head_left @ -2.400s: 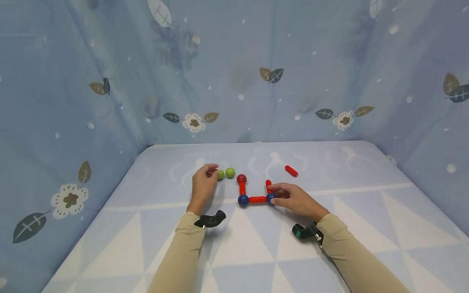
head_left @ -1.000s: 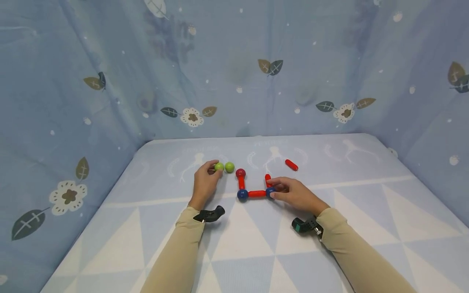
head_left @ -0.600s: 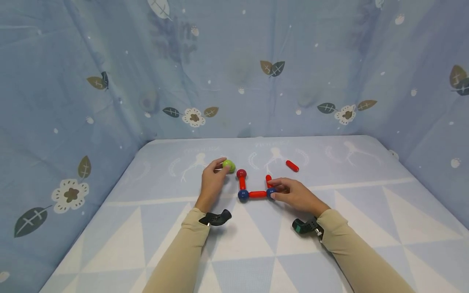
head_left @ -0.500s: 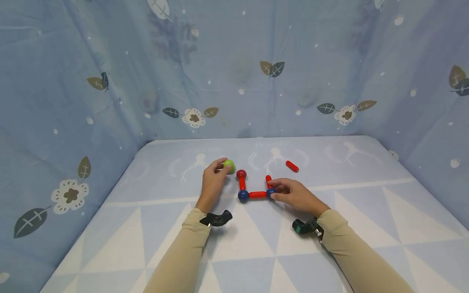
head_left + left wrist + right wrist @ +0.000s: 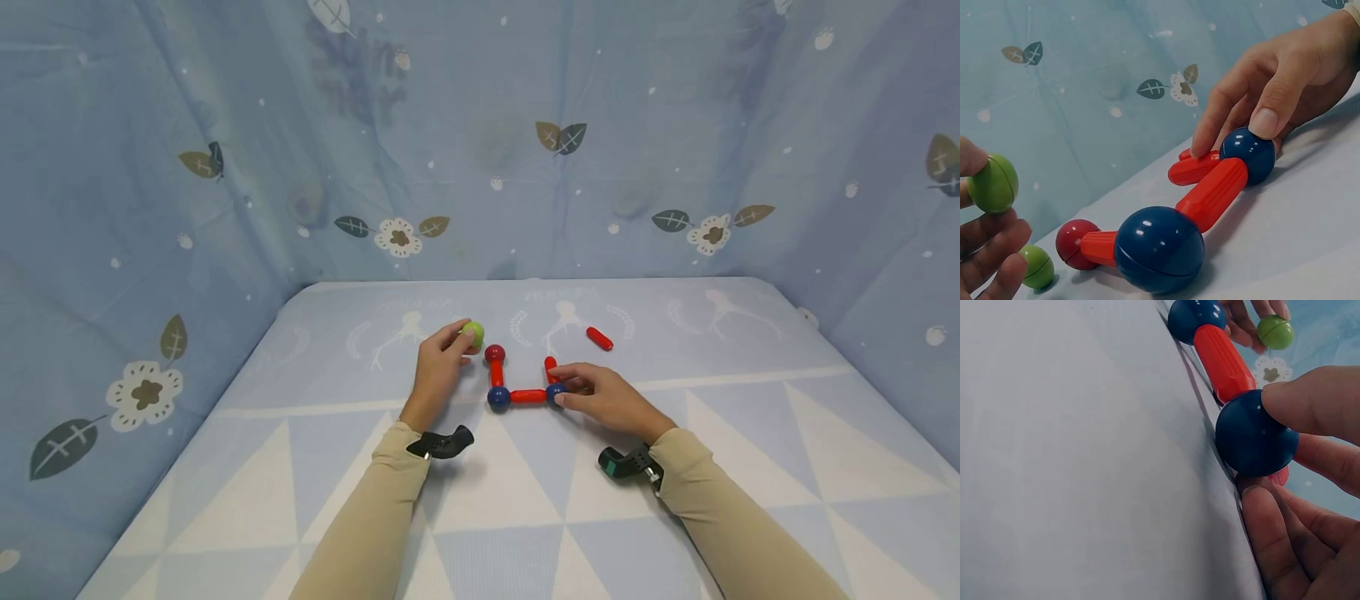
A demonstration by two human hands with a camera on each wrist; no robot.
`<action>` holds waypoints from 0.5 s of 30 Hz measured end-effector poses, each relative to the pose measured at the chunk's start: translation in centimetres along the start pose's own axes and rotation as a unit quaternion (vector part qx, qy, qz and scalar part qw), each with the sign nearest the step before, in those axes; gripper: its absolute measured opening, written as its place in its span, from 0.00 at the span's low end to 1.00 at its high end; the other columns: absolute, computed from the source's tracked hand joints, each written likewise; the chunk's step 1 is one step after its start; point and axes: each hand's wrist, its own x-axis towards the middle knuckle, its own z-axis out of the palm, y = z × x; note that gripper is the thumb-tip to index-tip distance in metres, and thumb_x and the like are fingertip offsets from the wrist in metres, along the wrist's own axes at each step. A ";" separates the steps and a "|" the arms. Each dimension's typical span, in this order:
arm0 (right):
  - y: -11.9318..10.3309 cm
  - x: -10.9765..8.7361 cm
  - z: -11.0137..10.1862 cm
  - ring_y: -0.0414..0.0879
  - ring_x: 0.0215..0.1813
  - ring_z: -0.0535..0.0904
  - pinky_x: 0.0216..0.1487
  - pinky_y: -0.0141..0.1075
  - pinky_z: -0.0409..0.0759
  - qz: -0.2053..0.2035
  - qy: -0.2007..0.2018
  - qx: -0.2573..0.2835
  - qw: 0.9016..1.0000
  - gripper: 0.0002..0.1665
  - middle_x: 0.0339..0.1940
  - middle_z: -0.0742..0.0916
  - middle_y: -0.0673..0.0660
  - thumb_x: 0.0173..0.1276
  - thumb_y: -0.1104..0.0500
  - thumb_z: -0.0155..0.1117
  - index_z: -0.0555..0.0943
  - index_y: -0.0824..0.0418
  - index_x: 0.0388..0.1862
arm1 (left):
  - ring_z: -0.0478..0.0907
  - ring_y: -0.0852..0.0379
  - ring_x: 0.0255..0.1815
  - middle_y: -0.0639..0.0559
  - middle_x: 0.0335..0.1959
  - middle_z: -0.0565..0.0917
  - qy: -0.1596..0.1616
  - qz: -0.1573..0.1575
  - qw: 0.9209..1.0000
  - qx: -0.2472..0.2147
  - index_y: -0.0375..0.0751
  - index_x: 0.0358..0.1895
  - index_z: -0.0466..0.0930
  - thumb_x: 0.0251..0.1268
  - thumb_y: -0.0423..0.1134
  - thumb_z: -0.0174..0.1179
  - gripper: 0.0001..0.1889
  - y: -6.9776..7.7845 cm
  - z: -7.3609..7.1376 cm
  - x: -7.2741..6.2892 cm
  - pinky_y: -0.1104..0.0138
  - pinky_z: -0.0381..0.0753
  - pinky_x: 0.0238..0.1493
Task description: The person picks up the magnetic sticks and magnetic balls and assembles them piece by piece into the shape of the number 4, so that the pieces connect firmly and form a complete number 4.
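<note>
My left hand (image 5: 437,367) pinches a green ball (image 5: 473,335) between thumb and fingers, raised off the table. A second green ball (image 5: 1037,267) rests on the table below it in the left wrist view; the hand and held ball hide it in the head view. My right hand (image 5: 609,400) grips the right-hand blue ball (image 5: 1257,433) of a three-sided frame of balls and rods. One red rod (image 5: 528,397) links that ball to another blue ball (image 5: 498,398). From there a red rod runs back to a dark red ball (image 5: 495,354). Another red rod (image 5: 551,367) points back from the right corner.
A loose red rod (image 5: 599,338) lies on the table behind the right hand. The table (image 5: 517,500) has a pale blue and white patterned cloth. A blue printed curtain (image 5: 480,150) stands along the back and both sides.
My left hand took hold of the left green ball, then carried it right and up, over or in front of the second one. My right hand stays on the blue ball.
</note>
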 end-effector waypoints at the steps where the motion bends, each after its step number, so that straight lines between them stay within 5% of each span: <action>1: 0.0 0.0 -0.1 0.51 0.54 0.79 0.55 0.47 0.77 0.000 0.000 0.000 1.000 0.28 0.55 0.84 0.54 0.70 0.50 0.68 0.77 0.51 0.68 | 0.83 0.49 0.46 0.44 0.46 0.84 -0.001 0.001 1.000 0.003 0.39 0.64 0.78 0.75 0.44 0.57 0.20 0.1 0.0 0.0 0.65 0.82 0.46; 9: -0.1 0.3 -0.6 0.51 0.54 0.79 0.55 0.47 0.77 -0.004 0.008 0.004 1.000 0.29 0.54 0.84 0.55 0.70 0.49 0.67 0.77 0.53 0.68 | 0.84 0.48 0.44 0.45 0.44 0.85 -0.025 0.026 0.999 0.012 0.42 0.62 0.80 0.75 0.44 0.58 0.19 1.5 1.3 1.6 0.61 0.82 0.46; 15: 0.1 0.0 -0.1 0.50 0.54 0.79 0.57 0.49 0.76 -0.012 0.000 0.010 1.000 0.27 0.58 0.84 0.54 0.71 0.50 0.67 0.78 0.53 0.67 | 0.83 0.53 0.46 0.46 0.49 0.84 -0.097 0.022 0.991 0.090 0.48 0.65 0.79 0.72 0.44 0.61 0.20 2.6 2.7 2.2 0.58 0.82 0.48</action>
